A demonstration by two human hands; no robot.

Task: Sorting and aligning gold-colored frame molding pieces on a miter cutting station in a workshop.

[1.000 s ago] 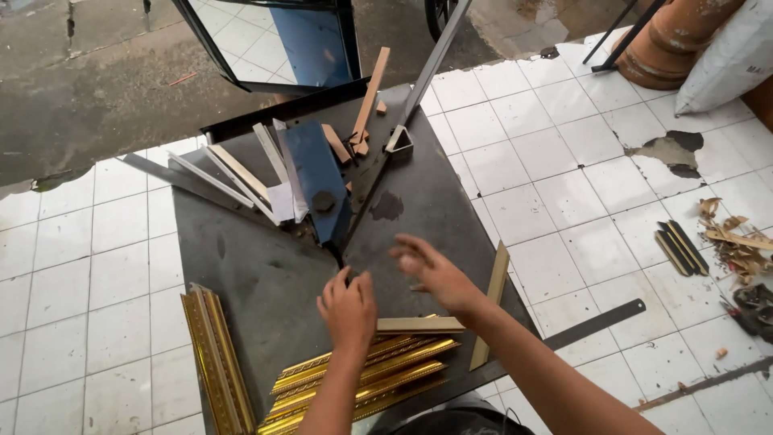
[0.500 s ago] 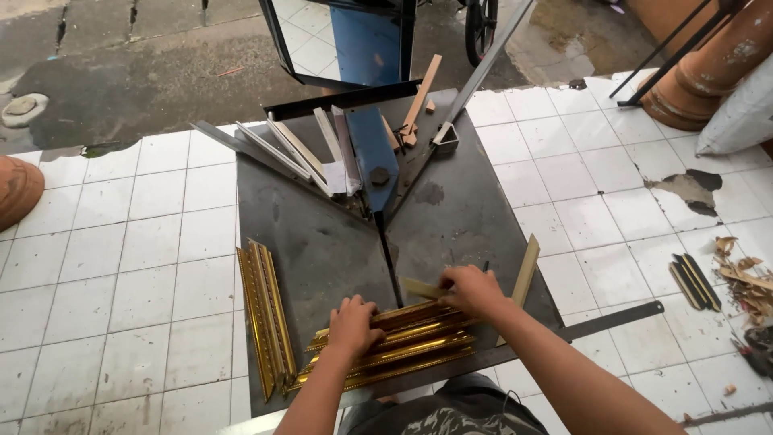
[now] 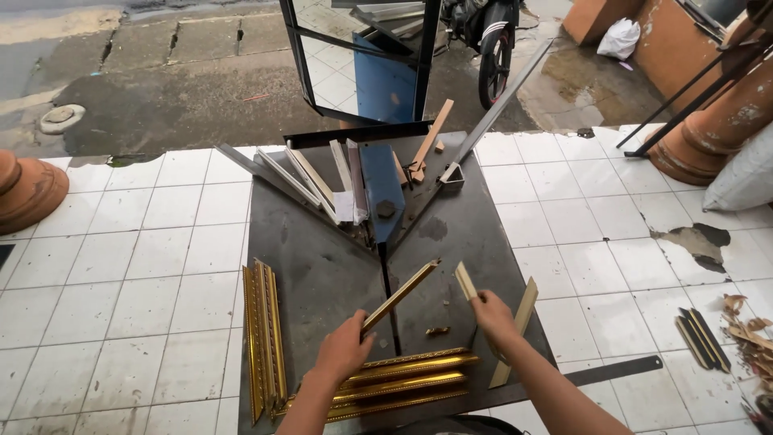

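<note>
My left hand (image 3: pixel 345 348) grips a gold moulding strip (image 3: pixel 400 295) and holds it lifted, its far end pointing up toward the slot in the dark metal work plate (image 3: pixel 314 274). My right hand (image 3: pixel 493 316) holds a short pale moulding piece (image 3: pixel 465 280) raised just right of that strip's tip. Below both hands several gold moulding strips (image 3: pixel 403 379) lie stacked across the plate's near edge. A blue cutter block (image 3: pixel 382 189) sits at the plate's far middle.
More gold strips (image 3: pixel 264 334) lie along the plate's left edge. A pale wood strip (image 3: pixel 515 332) leans at the right. Grey mouldings (image 3: pixel 302 181) fan out at the far left, a metal bar (image 3: pixel 499 105) at the far right. White tiled floor (image 3: pixel 145 266) surrounds it; clay pots (image 3: pixel 24 189) stand left.
Both hands rose from the gold stack near the plate's edge. The left now lifts a gold strip and the right a short pale piece. The camera view tilted up.
</note>
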